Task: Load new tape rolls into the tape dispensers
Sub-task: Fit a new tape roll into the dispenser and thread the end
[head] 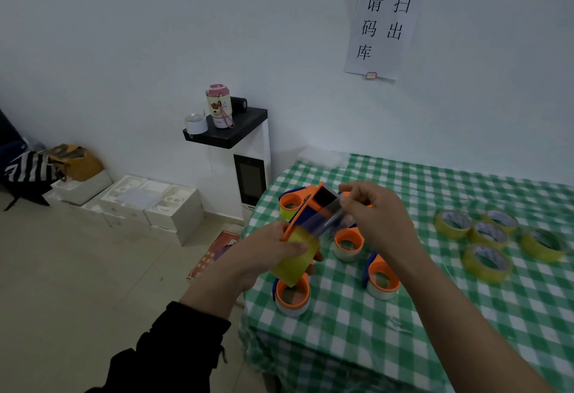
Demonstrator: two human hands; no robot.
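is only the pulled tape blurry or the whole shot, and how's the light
Head view: motion blur smears mostly the tape strip and the right hand pinching it; the left hand gripping the dispenser and the spare rolls are readable. Head view: light is dim and bluish, no hard shadows; the wide lens tilts the wall sign.

Table (pixel 435 330), green-checked cloth (pixel 357 346), lower right of frame: orange tape dispensers (pixel 382 282) centre, five yellowish tape rolls (pixel 484 275) right.

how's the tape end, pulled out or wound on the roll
Pulled out: the right hand pinches a clear strip stretched from the yellow roll the left hand holds.
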